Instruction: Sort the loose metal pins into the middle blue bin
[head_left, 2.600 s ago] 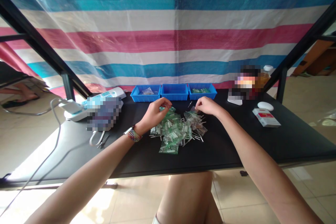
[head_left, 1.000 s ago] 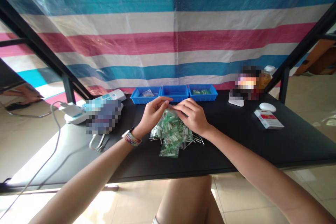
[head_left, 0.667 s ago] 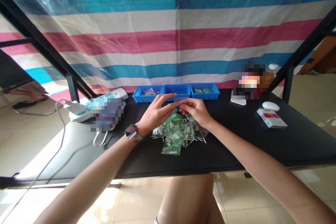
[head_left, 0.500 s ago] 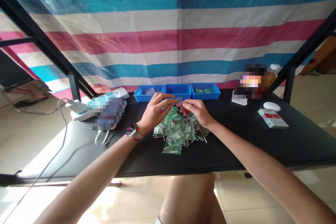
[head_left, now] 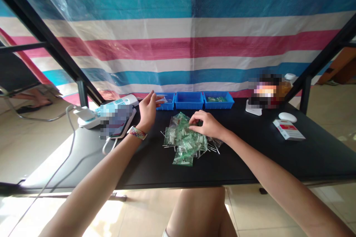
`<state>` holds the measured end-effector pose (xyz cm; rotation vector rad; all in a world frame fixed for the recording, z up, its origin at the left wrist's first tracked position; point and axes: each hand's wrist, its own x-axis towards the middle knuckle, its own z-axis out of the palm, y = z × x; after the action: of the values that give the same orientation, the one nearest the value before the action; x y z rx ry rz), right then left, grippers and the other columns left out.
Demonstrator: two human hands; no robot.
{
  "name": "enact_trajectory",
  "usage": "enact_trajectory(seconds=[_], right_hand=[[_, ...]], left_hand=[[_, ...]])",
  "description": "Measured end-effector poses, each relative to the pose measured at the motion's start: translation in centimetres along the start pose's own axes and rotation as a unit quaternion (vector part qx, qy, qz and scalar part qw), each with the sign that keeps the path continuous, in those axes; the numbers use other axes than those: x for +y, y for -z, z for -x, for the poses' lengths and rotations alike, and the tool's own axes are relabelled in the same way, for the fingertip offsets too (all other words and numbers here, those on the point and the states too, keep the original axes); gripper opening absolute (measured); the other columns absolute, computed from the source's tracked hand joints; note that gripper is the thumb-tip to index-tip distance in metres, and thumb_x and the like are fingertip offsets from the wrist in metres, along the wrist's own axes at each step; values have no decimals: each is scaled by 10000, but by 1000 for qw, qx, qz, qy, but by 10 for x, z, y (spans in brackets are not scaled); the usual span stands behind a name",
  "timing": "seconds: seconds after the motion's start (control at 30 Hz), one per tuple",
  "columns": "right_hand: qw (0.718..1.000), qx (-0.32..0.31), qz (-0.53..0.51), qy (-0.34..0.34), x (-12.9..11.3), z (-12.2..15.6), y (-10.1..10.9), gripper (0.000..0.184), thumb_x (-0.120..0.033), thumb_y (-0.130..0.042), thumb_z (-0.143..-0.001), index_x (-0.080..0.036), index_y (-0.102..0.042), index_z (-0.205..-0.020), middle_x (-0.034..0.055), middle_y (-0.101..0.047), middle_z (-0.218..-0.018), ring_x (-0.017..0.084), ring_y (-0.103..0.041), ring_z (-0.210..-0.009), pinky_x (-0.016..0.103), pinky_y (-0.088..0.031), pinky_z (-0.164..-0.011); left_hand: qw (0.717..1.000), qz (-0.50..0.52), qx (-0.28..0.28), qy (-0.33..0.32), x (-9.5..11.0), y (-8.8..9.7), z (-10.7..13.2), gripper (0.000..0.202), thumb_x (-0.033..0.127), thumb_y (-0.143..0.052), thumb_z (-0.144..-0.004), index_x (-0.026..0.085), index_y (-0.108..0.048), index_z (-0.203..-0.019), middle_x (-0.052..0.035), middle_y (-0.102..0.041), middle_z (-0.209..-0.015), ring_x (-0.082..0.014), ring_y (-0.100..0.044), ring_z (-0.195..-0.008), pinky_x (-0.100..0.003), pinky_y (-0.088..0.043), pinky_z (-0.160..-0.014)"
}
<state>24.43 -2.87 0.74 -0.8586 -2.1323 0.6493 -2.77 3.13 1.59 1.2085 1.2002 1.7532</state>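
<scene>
My left hand (head_left: 148, 112) reaches over the left blue bin (head_left: 170, 108), its fingers stretched out. A small clear plastic bag (head_left: 168, 100) lies in that bin beside my fingertips. My right hand (head_left: 209, 124) is at the upper right of a pile of small green-tinted plastic bags (head_left: 187, 144). Its fingers are curled together at the pile; what they pinch, if anything, is hidden. Thin metal pins and white pieces (head_left: 213, 146) stick out around the pile.
A middle blue bin (head_left: 189, 107) and a right blue bin (head_left: 218, 105) holding green bags stand at the back. To the left are a power strip (head_left: 122, 102) and a phone (head_left: 118, 120). A white-and-red box (head_left: 289, 130) and a white oval case (head_left: 287, 117) lie right.
My hands have parted from a small clear bag they held together. The left moved left to the left bin; the right came down onto the pile. The view has shifted slightly.
</scene>
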Motion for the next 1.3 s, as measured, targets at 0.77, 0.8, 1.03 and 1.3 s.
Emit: enact_trajectory(seconds=[0.77, 0.8, 1.03, 1.3], right_hand=[[940, 147, -292, -93, -7, -1, 2, 429, -445, -623, -982, -257, -608, -1368, 43, -711, -980, 179, -724, -703, 353, -650, -662], [961, 181, -202, -49, -7, 1, 2, 461, -393, -643, -972, -276, -594, -1415, 66, -708, -1087, 185, -727, -768, 367, -655, -716], [958, 166, 188, 139, -15, 5, 6, 423, -134, -616, -964, -297, -713, -1343, 105, -626, -1474, 320, -546, -1415, 574, -472, -1187], [968, 195, -140, -77, -11, -1, -6, 263, -471, -713, -943, -218, -757, -884, 64, -765, -872, 253, -702, -855, 395, -574, -835]], left_hand=[[929, -177, -256, -201, 32, -28, 68, 268, 420, -708, -998, 170, -771, -923, -39, -741, -812, -153, -636, -697, -267, -483, -634], [944, -154, -250, -153, 31, -30, 68, 312, 458, -722, -981, 162, -771, -896, -29, -725, -766, -140, -609, -648, -254, -451, -585], [965, -28, -261, 4, 35, -37, 71, 642, 493, -861, -843, 158, -686, -1361, 29, -672, -648, -121, -580, -548, -231, -429, -526], [917, -148, -276, -245, 40, -28, 72, 364, 359, -636, -1024, 222, -663, -1360, -98, -787, -1063, -241, -754, -950, -405, -605, -912]])
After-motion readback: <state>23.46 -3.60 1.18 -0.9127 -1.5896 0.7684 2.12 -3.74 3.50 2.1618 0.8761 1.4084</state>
